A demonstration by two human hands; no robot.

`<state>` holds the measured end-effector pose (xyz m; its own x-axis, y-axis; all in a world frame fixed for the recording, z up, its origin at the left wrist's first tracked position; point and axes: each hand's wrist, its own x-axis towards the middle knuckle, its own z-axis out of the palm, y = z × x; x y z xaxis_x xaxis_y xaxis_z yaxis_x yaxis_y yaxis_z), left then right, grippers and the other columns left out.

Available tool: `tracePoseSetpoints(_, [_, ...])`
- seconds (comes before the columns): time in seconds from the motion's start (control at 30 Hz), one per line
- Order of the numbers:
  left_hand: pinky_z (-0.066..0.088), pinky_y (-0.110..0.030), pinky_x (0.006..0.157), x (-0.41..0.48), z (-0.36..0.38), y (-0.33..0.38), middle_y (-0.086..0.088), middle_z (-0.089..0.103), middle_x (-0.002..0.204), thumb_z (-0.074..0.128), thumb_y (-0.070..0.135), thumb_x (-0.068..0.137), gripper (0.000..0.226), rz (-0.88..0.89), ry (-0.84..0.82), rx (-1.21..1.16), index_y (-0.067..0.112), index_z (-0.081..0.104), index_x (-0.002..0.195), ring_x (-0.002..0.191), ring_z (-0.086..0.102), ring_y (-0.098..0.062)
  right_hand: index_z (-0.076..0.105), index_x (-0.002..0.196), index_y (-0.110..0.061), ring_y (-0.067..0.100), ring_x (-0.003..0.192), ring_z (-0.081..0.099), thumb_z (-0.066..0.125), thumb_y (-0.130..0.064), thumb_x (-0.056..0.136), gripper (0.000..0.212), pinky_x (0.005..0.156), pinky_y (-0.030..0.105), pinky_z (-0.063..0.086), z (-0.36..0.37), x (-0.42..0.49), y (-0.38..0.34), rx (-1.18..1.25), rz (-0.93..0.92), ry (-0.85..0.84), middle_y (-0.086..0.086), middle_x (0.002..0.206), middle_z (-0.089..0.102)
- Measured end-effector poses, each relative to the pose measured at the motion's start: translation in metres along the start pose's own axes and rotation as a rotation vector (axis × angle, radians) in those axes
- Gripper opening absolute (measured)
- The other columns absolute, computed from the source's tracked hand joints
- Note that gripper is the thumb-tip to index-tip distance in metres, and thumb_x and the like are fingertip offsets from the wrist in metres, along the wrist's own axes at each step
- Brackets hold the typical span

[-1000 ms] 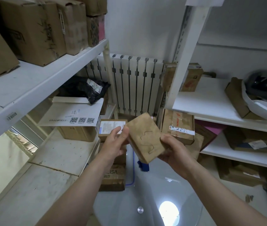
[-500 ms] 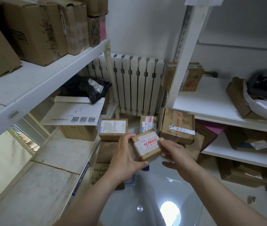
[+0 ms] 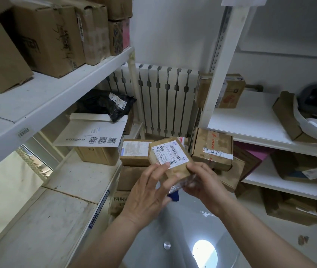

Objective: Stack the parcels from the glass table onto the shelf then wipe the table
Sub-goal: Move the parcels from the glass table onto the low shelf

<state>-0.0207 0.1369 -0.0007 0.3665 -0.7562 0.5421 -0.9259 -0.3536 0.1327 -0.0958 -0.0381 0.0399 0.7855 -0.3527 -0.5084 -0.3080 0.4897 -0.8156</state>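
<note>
In the head view, 2 hands hold 1 small brown parcel [image 3: 170, 159] with a white label [image 3: 171, 153], in the air above the far edge of the glass table [image 3: 175, 225]. The left hand [image 3: 146, 192] is half closed; its fingers [image 3: 158, 168] are bent against the parcel's near-left side and the thumb presses from below. The right hand [image 3: 205, 183] grips the near-right end, thumb on top, the other fingers curled underneath and partly hidden.

Small brown cardboard parcel [image 3: 170, 161], white barcode label facing up, tilted, pinched by fingertips of the left hand [image 3: 148, 192] at its near left edge and of the right hand [image 3: 204, 182] at its right corner; round glass table [image 3: 182, 219] lies below the fingers
</note>
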Motion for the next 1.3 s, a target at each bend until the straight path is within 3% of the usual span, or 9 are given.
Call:
tracePoseSetpoints(0.07, [0.032, -0.033, 0.11, 0.0, -0.005, 0.0, -0.011, 0.03, 0.14, 0.075, 0.054, 0.068, 0.087, -0.056, -0.012, -0.043, 0.018, 0.033, 0.136, 0.128, 0.036, -0.029, 0.06, 0.107, -0.011, 0.028, 0.093, 0.067, 0.065, -0.02, 0.09, 0.02, 0.088, 0.044, 0.056, -0.002, 0.001, 0.0, 0.035, -0.043, 0.009, 0.016, 0.112, 0.07])
tracePoseSetpoints(0.17, [0.025, -0.027, 0.11, 0.001, -0.011, 0.0, -0.011, 0.031, 0.141, 0.065, 0.06, 0.074, 0.087, -0.239, 0.005, -0.101, 0.015, 0.03, 0.141, 0.128, 0.036, -0.027, 0.06, 0.107, -0.012, 0.033, 0.104, 0.065, 0.062, -0.012, 0.091, 0.017, 0.098, 0.051, 0.051, -0.004, 0.001, 0.0, 0.036, -0.076, 0.023, 0.014, 0.11, 0.072])
tracePoseSetpoints(0.37, [0.031, -0.03, 0.105, -0.001, -0.008, -0.006, -0.003, 0.029, 0.141, 0.052, 0.059, 0.083, 0.078, -0.443, -0.037, -0.19, 0.02, 0.026, 0.146, 0.128, 0.036, -0.021, 0.059, 0.101, -0.014, 0.022, 0.083, 0.067, 0.056, -0.009, 0.092, 0.011, 0.096, 0.049, 0.051, -0.007, 0.001, 0.001, 0.086, -0.08, 0.057, 0.011, 0.1, 0.073])
tracePoseSetpoints(0.47, [0.028, -0.022, 0.101, -0.003, -0.009, -0.003, 0.002, 0.026, 0.138, 0.043, 0.062, 0.085, 0.077, -0.48, -0.118, -0.209, 0.023, 0.023, 0.147, 0.127, 0.032, -0.012, 0.059, 0.101, -0.014, 0.016, 0.07, 0.066, 0.056, -0.011, 0.092, 0.01, 0.095, 0.049, 0.052, -0.009, 0.002, 0.002, 0.092, -0.072, 0.065, 0.012, 0.102, 0.071])
tracePoseSetpoints(0.6, [0.039, -0.023, 0.09, -0.004, -0.009, 0.001, 0.008, 0.026, 0.139, 0.043, 0.059, 0.089, 0.072, -0.695, -0.206, -0.419, 0.037, 0.011, 0.149, 0.116, 0.045, 0.002, 0.061, 0.103, -0.014, 0.023, 0.083, 0.065, 0.056, -0.014, 0.093, 0.012, 0.094, 0.047, 0.052, -0.011, 0.001, 0.006, 0.037, -0.046, 0.095, 0.012, 0.102, 0.072])
tracePoseSetpoints(0.7, [0.048, -0.032, 0.09, -0.003, -0.005, -0.002, 0.005, 0.039, 0.136, 0.035, 0.066, 0.083, 0.069, -0.845, -0.059, -0.624, 0.044, 0.017, 0.146, 0.102, 0.058, 0.002, 0.066, 0.109, -0.014, 0.022, 0.089, 0.066, 0.055, -0.015, 0.093, 0.02, 0.092, 0.044, 0.051, -0.009, 0.0, 0.008, -0.033, -0.024, 0.091, 0.009, 0.103, 0.074])
tracePoseSetpoints(0.83, [0.044, -0.027, 0.101, 0.002, -0.007, -0.007, 0.023, 0.054, 0.121, 0.038, 0.06, 0.089, 0.056, -0.943, -0.021, -0.848, 0.036, 0.04, 0.14, 0.111, 0.05, 0.013, 0.071, 0.111, -0.018, 0.017, 0.087, 0.065, 0.054, -0.014, 0.093, 0.025, 0.083, 0.034, 0.05, -0.001, -0.003, 0.008, -0.112, -0.029, 0.065, 0.003, 0.096, 0.075])
tracePoseSetpoints(1.03, [0.049, -0.041, 0.098, -0.004, -0.009, -0.009, 0.029, 0.067, 0.104, 0.054, 0.041, 0.094, 0.017, -1.093, -0.037, -0.989, 0.047, 0.06, 0.109, 0.101, 0.059, 0.011, 0.065, 0.12, -0.021, 0.012, 0.096, 0.067, 0.059, -0.012, 0.094, 0.028, 0.072, 0.025, 0.05, 0.01, 0.002, 0.011, -0.072, -0.024, 0.069, 0.002, 0.112, 0.072])
tracePoseSetpoints(1.3, [0.048, -0.044, 0.1, -0.016, -0.009, -0.011, 0.015, 0.068, 0.113, 0.06, 0.03, 0.093, 0.028, -1.136, 0.023, -1.022, 0.038, 0.056, 0.119, 0.109, 0.061, -0.004, 0.056, 0.125, -0.012, 0.013, 0.088, 0.068, 0.066, -0.013, 0.091, 0.035, 0.075, 0.029, 0.053, 0.019, 0.007, 0.017, -0.037, -0.038, 0.112, 0.005, 0.117, 0.067])
